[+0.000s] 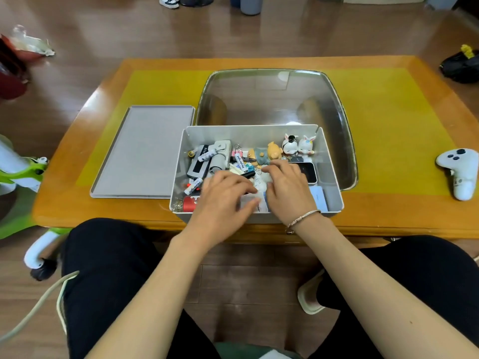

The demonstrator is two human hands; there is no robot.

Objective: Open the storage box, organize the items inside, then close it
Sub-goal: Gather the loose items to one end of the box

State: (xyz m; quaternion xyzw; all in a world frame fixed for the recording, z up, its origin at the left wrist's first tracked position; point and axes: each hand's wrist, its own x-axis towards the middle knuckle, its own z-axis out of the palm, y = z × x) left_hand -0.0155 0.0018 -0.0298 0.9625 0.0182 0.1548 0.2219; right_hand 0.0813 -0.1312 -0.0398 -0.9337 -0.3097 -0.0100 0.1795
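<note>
1. The grey rectangular plastic storage box (333,200) stands open at the near edge of the orange wooden table (388,216), just in front of the seated person's knees.
2. Its flat grey lid (145,151) lies on the table at the box's 9 o'clock, touching its left wall.
3. A clear domed plastic cover (274,97) sits at the box's 12 o'clock.
4. The left hand (223,195) reaches into the near middle of the box, fingers loosely spread over the jumble; whether it grips anything cannot be told.
5. The right hand (287,185), with a thin bracelet at the wrist, lies just beside it at 3 o'clock, fingers extended flat over the items, nothing visibly held.
6. Inside, two white rabbit figurines (298,145) stand in the far right corner, a small tan pig figurine (272,151) at their 9 o'clock.
7. A red cylinder (188,203) lies in the near left corner.
8. A black-screened phone (308,172) lies at the right hand's 2 o'clock.
9. A white game controller (458,172) rests on the table well apart, at the box's 3 o'clock.
</note>
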